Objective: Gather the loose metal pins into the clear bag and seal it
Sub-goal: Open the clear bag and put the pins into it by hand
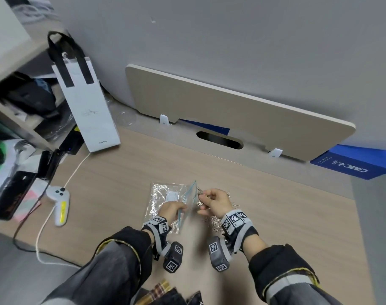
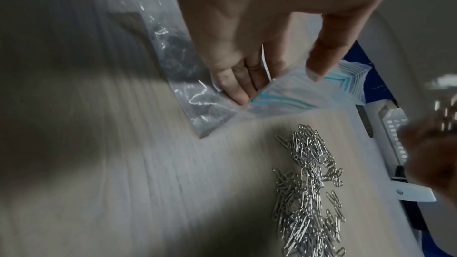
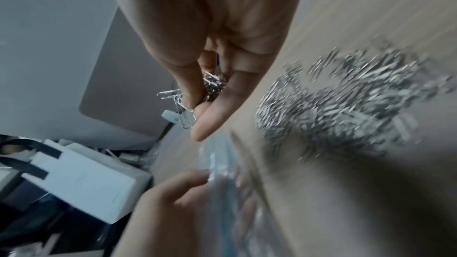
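A clear zip bag [image 1: 188, 200] with blue seal lines is held up by my left hand [image 1: 173, 209], thumb and fingers pinching it near its mouth [image 2: 291, 93]. It shows again, blurred, in the right wrist view as the bag [image 3: 222, 165]. My right hand [image 1: 212, 200] hovers just right of the bag's mouth, pinching a small bunch of silver pins [image 3: 210, 87]. A heap of loose pins [image 2: 309, 183] lies on the wooden desk [image 1: 121, 177] under and right of that hand, the pile [image 1: 215, 222] partly hidden by my wrist.
A crinkled clear wrapper [image 1: 165, 194] lies flat under the left hand. A white controller [image 1: 59, 201] with cables sits at the left. A white paper bag [image 1: 88, 102] stands at the back left, a beige board [image 1: 231, 111] leans on the wall, a blue box [image 1: 352, 164] at right.
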Demonstrator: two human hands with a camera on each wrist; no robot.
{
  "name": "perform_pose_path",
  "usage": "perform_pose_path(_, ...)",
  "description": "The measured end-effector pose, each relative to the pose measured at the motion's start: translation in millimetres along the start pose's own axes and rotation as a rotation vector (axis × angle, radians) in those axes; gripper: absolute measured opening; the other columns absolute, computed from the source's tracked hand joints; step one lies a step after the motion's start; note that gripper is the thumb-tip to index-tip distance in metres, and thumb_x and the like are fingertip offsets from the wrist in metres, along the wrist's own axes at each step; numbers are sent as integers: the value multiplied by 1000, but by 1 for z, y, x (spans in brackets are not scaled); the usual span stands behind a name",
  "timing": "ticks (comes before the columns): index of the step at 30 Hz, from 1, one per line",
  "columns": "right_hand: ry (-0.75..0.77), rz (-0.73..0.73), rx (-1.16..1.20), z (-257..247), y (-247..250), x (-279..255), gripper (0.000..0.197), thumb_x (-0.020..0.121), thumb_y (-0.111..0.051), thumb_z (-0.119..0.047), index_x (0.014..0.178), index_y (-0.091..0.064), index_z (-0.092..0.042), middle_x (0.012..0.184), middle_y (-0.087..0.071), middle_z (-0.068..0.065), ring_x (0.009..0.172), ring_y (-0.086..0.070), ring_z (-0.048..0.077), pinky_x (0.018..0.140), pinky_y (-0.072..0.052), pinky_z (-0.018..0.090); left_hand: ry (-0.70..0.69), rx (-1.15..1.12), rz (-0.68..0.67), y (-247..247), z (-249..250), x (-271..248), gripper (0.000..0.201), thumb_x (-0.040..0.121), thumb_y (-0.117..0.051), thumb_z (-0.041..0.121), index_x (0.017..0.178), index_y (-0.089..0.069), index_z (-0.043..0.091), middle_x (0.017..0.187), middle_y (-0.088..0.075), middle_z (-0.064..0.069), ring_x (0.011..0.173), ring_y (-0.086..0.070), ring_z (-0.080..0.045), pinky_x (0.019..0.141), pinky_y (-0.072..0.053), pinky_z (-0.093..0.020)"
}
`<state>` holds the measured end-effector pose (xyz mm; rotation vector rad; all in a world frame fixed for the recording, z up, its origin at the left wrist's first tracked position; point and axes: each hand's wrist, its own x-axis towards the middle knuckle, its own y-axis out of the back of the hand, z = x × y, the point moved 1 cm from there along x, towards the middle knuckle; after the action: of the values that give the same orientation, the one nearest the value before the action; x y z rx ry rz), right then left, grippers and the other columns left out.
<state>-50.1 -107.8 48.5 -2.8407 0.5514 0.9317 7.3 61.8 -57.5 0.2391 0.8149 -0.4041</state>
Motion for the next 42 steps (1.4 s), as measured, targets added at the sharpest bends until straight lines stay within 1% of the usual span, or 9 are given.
perform_pose_path(8,-49,15,-133,11,-54,5,5,91,-58,-5,87,-57,-4,84,-61,13,57,-65,17,54,-59,28,-18,-9,4,5,13,-19,13,55,-65,11,68,-65,10,70,-62,-16,75,-61,-31,71,-52,-43)
perform_pose_path(11,-1,111,-398,21,-46,8,12,91,-60,-8,91,-58,3,82,-61,13,64,-64,20,61,-58,32,-17,-76,14,3,22,-33,16,60,-67,3,74,-63,7,83,-65,-15,87,-65,-33,85,-57,-42)
perform_pose_path(18,101,77,-790,20,-33,4,8,86,-62,-10,83,-58,-17,82,-59,0,78,-56,17,68,-41,23,-11,-130,24,0,19,-32,14,67,-69,1,76,-61,8,82,-62,-11,83,-62,-25,91,-56,-44)
perform_pose_path(24,95,-46,-696,13,-31,7,25,91,-51,-4,109,-66,-10,109,-67,6,104,-62,21,93,-49,31,-7,-135,37,-1,22,-33,14,69,-65,-4,76,-60,8,81,-62,-14,87,-63,-29,92,-55,-47)
perform_pose_path(30,145,269,-334,12,8,13,38,85,-40,7,78,-65,-21,80,-69,3,79,-67,26,80,-58,45,-9,-94,15,-2,19,-27,18,72,-67,-1,89,-66,8,97,-70,-13,100,-68,-30,90,-57,-44)
perform_pose_path(33,100,374,-706,21,37,11,26,85,-51,-7,104,-63,-21,110,-64,5,97,-63,24,85,-52,34,-13,-37,0,-3,19,-27,22,75,-66,4,96,-69,11,101,-72,-10,101,-68,-26,90,-56,-43)
perform_pose_path(36,94,255,-1047,32,52,12,51,84,-54,-8,133,-47,-20,133,-45,9,118,-48,28,97,-46,39,-31,6,7,-7,21,-28,15,79,-64,10,92,-71,12,97,-71,-7,95,-66,-22,89,-57,-39)
perform_pose_path(39,234,114,-1214,30,47,23,58,84,-55,-15,139,-39,-26,145,-35,7,130,-37,30,105,-40,40,-50,28,12,-10,24,-31,12,88,-59,15,92,-70,12,89,-68,-2,84,-61,-18,75,-54,-31)
perform_pose_path(42,325,-20,-1340,29,30,35,60,86,-55,-26,142,-34,-27,153,-26,7,138,-27,33,113,-30,44,-37,-2,47,-9,24,-32,19,92,-54,17,102,-68,10,97,-68,-5,92,-63,-21,85,-54,-38)
